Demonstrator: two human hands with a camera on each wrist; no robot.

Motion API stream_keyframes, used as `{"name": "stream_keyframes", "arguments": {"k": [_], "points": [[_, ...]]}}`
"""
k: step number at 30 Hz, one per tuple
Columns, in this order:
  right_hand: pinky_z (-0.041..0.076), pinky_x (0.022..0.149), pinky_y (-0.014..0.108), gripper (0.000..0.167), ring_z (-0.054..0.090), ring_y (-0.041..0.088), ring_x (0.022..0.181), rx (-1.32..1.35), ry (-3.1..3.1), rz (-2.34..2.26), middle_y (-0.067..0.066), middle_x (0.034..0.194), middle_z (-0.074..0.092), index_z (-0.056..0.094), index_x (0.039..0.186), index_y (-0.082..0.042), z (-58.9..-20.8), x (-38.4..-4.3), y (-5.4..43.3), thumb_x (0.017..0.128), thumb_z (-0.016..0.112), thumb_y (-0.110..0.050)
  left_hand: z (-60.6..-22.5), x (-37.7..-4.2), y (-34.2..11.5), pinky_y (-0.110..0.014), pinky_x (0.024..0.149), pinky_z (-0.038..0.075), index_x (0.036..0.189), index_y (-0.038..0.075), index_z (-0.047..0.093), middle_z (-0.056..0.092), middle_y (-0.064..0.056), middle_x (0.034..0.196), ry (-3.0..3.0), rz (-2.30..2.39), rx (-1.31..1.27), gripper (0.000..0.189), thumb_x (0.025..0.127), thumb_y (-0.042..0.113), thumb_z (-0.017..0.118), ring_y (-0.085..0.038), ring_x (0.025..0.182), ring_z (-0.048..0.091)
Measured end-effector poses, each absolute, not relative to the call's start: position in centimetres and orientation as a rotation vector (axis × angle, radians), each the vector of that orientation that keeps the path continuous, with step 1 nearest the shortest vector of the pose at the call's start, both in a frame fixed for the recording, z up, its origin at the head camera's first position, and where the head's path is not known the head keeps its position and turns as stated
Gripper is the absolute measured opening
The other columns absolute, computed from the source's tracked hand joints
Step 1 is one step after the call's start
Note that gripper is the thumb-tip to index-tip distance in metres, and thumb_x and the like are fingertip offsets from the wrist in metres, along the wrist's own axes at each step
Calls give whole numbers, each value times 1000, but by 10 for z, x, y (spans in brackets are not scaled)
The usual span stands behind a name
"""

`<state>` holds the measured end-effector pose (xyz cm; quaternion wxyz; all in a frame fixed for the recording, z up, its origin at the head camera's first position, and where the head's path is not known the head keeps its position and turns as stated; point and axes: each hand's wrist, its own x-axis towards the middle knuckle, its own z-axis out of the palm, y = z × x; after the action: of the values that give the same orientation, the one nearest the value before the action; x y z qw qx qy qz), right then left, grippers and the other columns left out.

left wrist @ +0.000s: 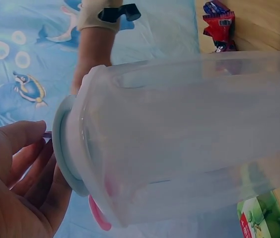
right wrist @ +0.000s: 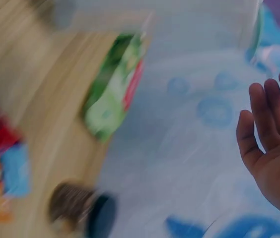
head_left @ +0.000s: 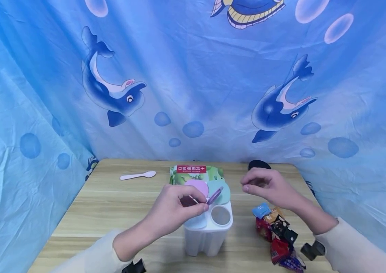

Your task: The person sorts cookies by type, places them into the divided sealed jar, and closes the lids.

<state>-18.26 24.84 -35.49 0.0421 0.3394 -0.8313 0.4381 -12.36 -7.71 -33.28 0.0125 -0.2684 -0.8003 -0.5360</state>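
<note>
A translucent white container point(head_left: 202, 241) with several round openings stands at the front middle of the table. My left hand point(head_left: 174, 204) is above its top and pinches a purple lid point(head_left: 216, 195) by the edge, tilted up. One round opening point(head_left: 221, 215) of the container is uncovered, front right. Pink point(head_left: 197, 187), mint-green point(head_left: 223, 192) and pale blue point(head_left: 197, 221) lids lie about the top. Held in the air to the right, my right hand point(head_left: 272, 185) has loosely bent fingers and nothing in it. The right wrist view shows its fingers point(right wrist: 266, 111) apart from the container.
Behind the container lies a green snack bag point(head_left: 196, 175) with a red label. A white spoon point(head_left: 138, 175) is at the back left. Several wrapped snacks point(head_left: 278, 235) are piled at right. A jar with a dark lid point(head_left: 259, 164) stands behind my right hand. A blue curtain point(head_left: 193, 76) borders the table.
</note>
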Motion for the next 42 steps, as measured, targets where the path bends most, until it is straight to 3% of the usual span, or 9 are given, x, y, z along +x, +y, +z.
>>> {"name": "stream_keyframes", "arguments": {"k": [7,19,30,38,42], "points": [[60,75,29,13,68,7,94,769,-2754,1261,-5,104,73,75,108,-22,-392,-179,310,97,72,-17,-335,-124,-78,-28,68,62,90,24,79,74,12,85,-2476,-1692,-814,14,84,12,84,-8,76,71],[57,74,26,24,66,2,93,357,-2964,1180,6,109,74,73,115,-11,-465,-170,373,97,73,-27,-334,-124,-78,-29,70,62,91,24,80,75,14,86,-2495,-1699,-795,13,84,14,85,-9,80,71],[57,76,26,36,68,15,93,256,-2994,1167,10,110,74,69,121,1,-508,-182,393,94,75,-22,-336,-123,-78,-30,69,62,90,24,79,74,12,84,-2482,-1712,-801,13,84,14,85,-9,77,70],[57,78,28,35,69,20,96,203,-3040,1205,8,109,74,69,120,-2,-523,-191,396,94,75,-24,-337,-124,-78,-30,69,62,90,24,79,74,12,84,-2479,-1714,-810,12,84,15,85,-9,77,71],[56,76,27,31,68,15,91,176,-3045,1223,4,104,74,72,114,-6,-523,-190,393,93,76,-29,-337,-124,-78,-30,69,62,90,24,79,74,13,84,-2479,-1709,-808,12,84,15,85,-9,77,71]]}}
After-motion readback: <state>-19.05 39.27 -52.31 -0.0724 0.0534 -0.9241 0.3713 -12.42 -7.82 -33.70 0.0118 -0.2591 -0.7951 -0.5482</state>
